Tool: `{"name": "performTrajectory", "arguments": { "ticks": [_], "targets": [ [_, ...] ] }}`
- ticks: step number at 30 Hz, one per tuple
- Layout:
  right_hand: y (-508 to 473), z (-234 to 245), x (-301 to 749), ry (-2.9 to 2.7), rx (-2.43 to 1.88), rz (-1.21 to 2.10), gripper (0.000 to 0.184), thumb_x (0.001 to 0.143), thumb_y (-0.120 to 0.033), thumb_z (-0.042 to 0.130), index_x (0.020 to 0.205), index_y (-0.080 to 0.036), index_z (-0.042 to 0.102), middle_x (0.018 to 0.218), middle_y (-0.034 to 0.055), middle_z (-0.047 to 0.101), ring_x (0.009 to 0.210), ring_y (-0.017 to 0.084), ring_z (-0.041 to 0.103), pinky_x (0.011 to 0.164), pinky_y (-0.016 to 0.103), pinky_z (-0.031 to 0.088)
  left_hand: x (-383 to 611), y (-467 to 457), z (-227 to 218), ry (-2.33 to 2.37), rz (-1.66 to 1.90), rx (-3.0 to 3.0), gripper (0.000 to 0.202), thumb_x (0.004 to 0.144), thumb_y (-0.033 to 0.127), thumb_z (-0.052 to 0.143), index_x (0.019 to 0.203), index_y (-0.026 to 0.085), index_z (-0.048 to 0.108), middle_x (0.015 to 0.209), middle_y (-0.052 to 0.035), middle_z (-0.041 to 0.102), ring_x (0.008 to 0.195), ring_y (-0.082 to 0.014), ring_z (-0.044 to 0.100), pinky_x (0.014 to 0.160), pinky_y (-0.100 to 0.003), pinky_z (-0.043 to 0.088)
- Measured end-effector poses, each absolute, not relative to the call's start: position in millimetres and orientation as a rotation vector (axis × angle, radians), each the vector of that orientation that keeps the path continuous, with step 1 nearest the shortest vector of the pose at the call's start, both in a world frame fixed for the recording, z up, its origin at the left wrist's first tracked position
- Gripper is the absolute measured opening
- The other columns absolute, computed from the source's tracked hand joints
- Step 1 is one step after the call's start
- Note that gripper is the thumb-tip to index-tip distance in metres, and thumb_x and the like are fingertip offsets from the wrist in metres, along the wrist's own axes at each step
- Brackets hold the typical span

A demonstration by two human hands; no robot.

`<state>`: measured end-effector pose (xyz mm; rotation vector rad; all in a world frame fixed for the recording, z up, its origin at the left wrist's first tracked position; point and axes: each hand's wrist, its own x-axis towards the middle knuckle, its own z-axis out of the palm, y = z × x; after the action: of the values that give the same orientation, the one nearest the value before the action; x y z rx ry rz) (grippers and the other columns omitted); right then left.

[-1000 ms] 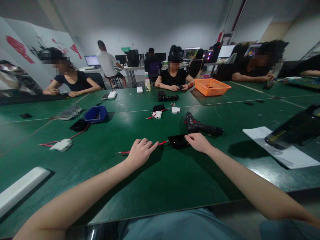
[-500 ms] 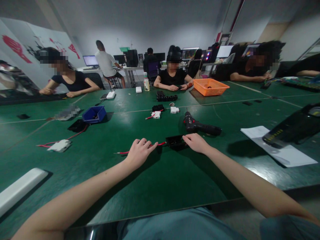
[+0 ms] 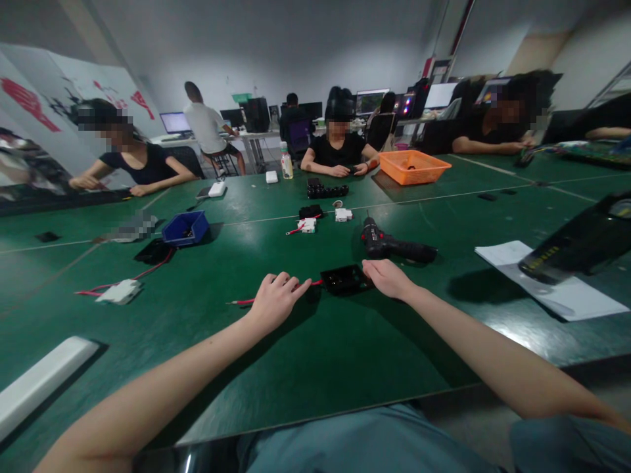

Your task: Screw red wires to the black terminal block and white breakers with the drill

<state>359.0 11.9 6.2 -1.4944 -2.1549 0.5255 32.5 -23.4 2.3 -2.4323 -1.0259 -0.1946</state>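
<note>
My left hand (image 3: 276, 299) lies palm down on a thin red wire (image 3: 241, 301) on the green table (image 3: 320, 355). Its fingers are bent over the wire and the index finger points along it. The wire runs right to a shallow black plastic box (image 3: 342, 279). My right hand (image 3: 389, 277) rests flat beside the box, fingers stretched out and touching its right edge. A black cordless drill (image 3: 394, 247) lies just behind my right hand.
A blue bin (image 3: 186, 227), white parts with red wires (image 3: 118, 291), a white part (image 3: 308, 225) and an orange basket (image 3: 413, 166) sit farther out. Paper under a black tool (image 3: 552, 282) lies to the right, a white bar (image 3: 39, 374) at left. Several people sit around the table.
The black box has slid a little left toward the wire's end under my right fingertips. My left hand has stayed on the wire. The view has tilted slightly.
</note>
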Motion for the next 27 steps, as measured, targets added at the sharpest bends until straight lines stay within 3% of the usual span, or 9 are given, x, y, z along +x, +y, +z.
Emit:
{"name": "performTrajectory", "arguments": {
  "ticks": [5, 11, 27],
  "targets": [
    [15, 14, 378, -2.302, -1.471, 0.691, 0.009, 0.087, -0.023, 0.048, 0.088, -0.021, 0.056, 0.074, 0.0001, 0.059, 0.064, 0.016, 0.052, 0.060, 0.028, 0.031, 33, -22, 0, -1.026, -0.230, -2.428, 0.039, 0.096, 0.015, 0.049, 0.132, 0.022, 0.059, 0.105, -0.0090, 0.070, 0.098, -0.0243, 0.057, 0.074, -0.038, 0.038],
    [5, 27, 378, -2.512, -1.425, 0.690, 0.015, 0.074, -0.026, 0.061, 0.082, -0.022, 0.050, 0.074, -0.0014, 0.055, 0.064, 0.015, 0.048, 0.058, 0.027, 0.028, 34, -23, 1, -1.024, -0.217, -2.426, 0.038, 0.095, 0.016, 0.049, 0.131, 0.021, 0.060, 0.106, -0.0092, 0.069, 0.098, -0.0242, 0.057, 0.075, -0.039, 0.040],
    [11, 20, 377, -2.463, -1.438, 0.687, 0.011, 0.075, -0.026, 0.061, 0.075, -0.021, 0.051, 0.069, -0.0022, 0.054, 0.061, 0.014, 0.048, 0.057, 0.026, 0.027, 33, -23, 5, -1.041, -0.203, -2.448, 0.038, 0.096, 0.016, 0.048, 0.132, 0.022, 0.058, 0.107, -0.0090, 0.069, 0.099, -0.0234, 0.057, 0.076, -0.038, 0.040]
  ]
}}
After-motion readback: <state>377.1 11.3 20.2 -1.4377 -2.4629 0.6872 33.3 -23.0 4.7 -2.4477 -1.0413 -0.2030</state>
